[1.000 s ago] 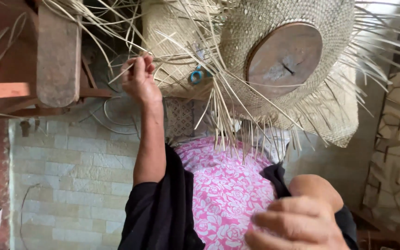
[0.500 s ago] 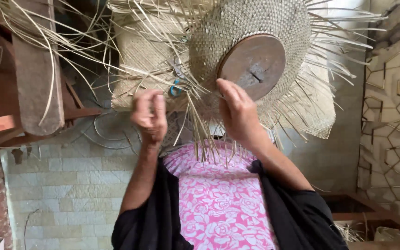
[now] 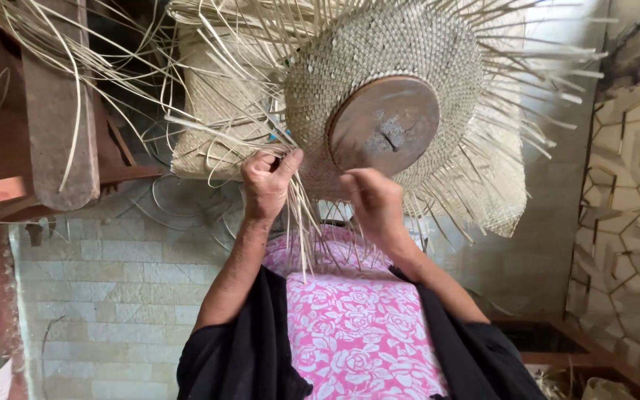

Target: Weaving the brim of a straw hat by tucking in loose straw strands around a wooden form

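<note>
A half-woven straw hat [image 3: 387, 52] sits over a round brown wooden form [image 3: 384, 124], with many loose straw strands [image 3: 301, 222] fanning out from its edge. My left hand [image 3: 267, 181] is closed around a bunch of those strands at the hat's left lower edge. My right hand [image 3: 372, 201] is just below the wooden form, its fingers pinched on strands at the weave's edge. Both forearms reach up from black sleeves over a pink flowered cloth [image 3: 353, 326] on my lap.
A second woven straw piece [image 3: 212, 111] lies behind the hat on the left. A wooden frame with a thick post [image 3: 57, 126] stands at far left. Pale tiled floor [image 3: 105, 296] lies below, and a patterned stone wall [image 3: 631, 192] is at right.
My right hand came up from my lap to the hat's edge. My left hand shifted right and now grips strands beside it. The view moved closer to the hat.
</note>
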